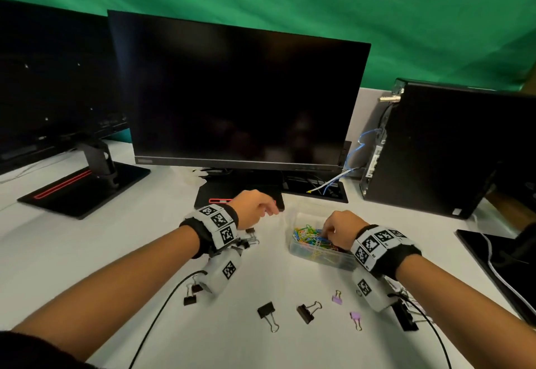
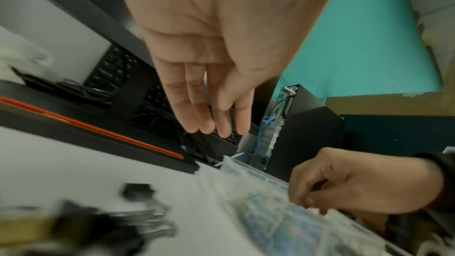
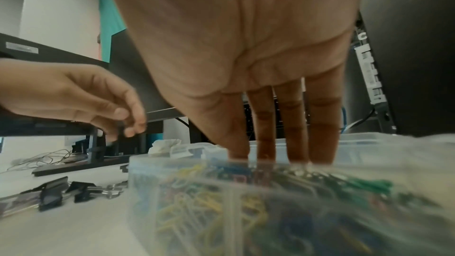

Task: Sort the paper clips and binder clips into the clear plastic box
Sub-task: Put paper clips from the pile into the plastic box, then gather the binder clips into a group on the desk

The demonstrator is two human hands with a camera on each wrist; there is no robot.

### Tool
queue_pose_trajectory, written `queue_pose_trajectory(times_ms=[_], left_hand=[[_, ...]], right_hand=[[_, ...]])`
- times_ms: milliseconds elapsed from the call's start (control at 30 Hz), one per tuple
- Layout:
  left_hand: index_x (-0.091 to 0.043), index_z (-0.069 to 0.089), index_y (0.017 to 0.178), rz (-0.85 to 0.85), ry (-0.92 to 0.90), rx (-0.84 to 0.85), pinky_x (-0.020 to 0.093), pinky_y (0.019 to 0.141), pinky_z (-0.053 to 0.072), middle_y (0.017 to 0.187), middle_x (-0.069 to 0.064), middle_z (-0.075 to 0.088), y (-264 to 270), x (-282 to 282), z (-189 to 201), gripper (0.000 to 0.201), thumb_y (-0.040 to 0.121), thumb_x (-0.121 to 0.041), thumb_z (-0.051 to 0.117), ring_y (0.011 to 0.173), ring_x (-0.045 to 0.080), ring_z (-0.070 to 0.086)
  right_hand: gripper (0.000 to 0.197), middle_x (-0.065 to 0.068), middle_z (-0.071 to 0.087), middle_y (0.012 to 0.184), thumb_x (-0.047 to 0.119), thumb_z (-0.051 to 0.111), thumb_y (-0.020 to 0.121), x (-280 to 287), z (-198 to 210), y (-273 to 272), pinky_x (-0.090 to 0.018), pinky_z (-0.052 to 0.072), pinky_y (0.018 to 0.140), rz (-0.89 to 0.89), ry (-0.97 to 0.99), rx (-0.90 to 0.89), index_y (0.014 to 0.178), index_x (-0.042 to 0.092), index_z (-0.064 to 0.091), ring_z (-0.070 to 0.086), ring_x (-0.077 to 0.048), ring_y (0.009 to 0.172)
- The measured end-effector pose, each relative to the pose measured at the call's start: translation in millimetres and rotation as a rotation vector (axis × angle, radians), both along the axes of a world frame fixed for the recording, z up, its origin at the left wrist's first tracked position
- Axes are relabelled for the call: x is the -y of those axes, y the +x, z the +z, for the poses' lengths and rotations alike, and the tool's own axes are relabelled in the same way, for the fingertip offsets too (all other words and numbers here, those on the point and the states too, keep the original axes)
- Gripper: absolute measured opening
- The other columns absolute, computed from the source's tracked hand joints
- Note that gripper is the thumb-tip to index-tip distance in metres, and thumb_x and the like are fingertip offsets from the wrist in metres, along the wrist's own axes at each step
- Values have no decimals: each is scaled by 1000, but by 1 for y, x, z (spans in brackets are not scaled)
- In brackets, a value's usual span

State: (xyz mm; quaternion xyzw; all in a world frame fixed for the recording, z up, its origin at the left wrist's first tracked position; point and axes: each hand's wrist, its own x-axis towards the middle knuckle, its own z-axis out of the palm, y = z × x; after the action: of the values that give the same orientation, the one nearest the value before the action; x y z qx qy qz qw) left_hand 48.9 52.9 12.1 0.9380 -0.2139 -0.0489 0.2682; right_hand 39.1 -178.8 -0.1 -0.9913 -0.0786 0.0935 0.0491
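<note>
A clear plastic box [image 1: 319, 258] holds a heap of coloured paper clips [image 1: 306, 233]. My right hand [image 1: 324, 233] reaches down into it. In the left wrist view its thumb meets the fingertips [image 2: 305, 200] in the heap, pinching at clips; in the right wrist view the box rim [image 3: 197, 163] hides the tips. My left hand [image 1: 271, 210] hovers left of the box, fingers [image 2: 204, 124] hanging straight and holding nothing. Loose on the white table lie black binder clips [image 1: 268, 315] [image 1: 307, 310], purple ones [image 1: 337, 297] [image 1: 356, 319] and a black cluster [image 1: 249, 239] under my left wrist.
A monitor [image 1: 237, 101] on a black stand [image 1: 208, 194] rises just behind the hands, and a second monitor [image 1: 52, 78] stands at the left. A black computer tower [image 1: 441, 148] stands at the right with blue cables [image 1: 356, 148]. Wrist camera cables trail over the table.
</note>
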Motion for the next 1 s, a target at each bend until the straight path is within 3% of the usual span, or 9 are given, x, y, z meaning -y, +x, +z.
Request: queue_pose_trajectory(times_ms=[100,267,467,667,767,900,1000], left_hand=[[-14,67,110,21,161,-10,17,84,40,115,4,65,-7,-33,-9,35,94,-2,37,106,17,59],[-19,60,121,23,427,-97,25,95,37,125,5,54,-30,-69,-26,35,95,-11,38,116,21,50],[-18,58,123,-12,438,-120,32,101,42,129,7,52,-56,-84,-34,33,95,-15,40,116,22,51],[-30,40,140,-100,484,-132,30,113,26,147,3,36,-75,-90,-31,46,96,-18,41,137,21,30],[-37,35,141,-152,481,-150,27,116,17,153,-2,29,-81,-94,-29,48,97,-19,41,143,15,17],[-34,40,139,-148,414,-161,31,115,24,145,-3,41,-74,-100,-30,46,94,-23,47,136,15,30],[-30,44,136,-16,397,-95,39,111,34,139,0,44,-55,-100,-31,43,93,-27,47,130,19,38]], right_hand=[[25,-5,64,114,18,52,86,-13,3,6,-32,50,88,-26,-74,58,105,16,69,60,-25,104],[23,-2,58,115,24,54,86,-61,9,6,-29,45,86,118,-23,99,108,21,61,55,-21,106],[25,-1,56,115,21,57,87,-121,5,3,-30,45,89,391,63,14,112,25,62,53,-18,106],[39,-3,55,128,21,57,89,-147,-9,-3,-33,40,99,484,-46,-68,128,24,56,49,-21,119],[36,-2,57,125,23,58,88,-143,-10,-1,-30,43,95,439,-67,-81,124,20,58,52,-20,116],[24,-4,66,111,24,61,86,-135,-7,2,-23,44,77,372,-90,-137,107,14,67,60,-19,100],[23,-3,63,113,22,60,86,-136,-6,-1,-26,46,82,393,-62,-115,107,17,66,58,-20,104]])
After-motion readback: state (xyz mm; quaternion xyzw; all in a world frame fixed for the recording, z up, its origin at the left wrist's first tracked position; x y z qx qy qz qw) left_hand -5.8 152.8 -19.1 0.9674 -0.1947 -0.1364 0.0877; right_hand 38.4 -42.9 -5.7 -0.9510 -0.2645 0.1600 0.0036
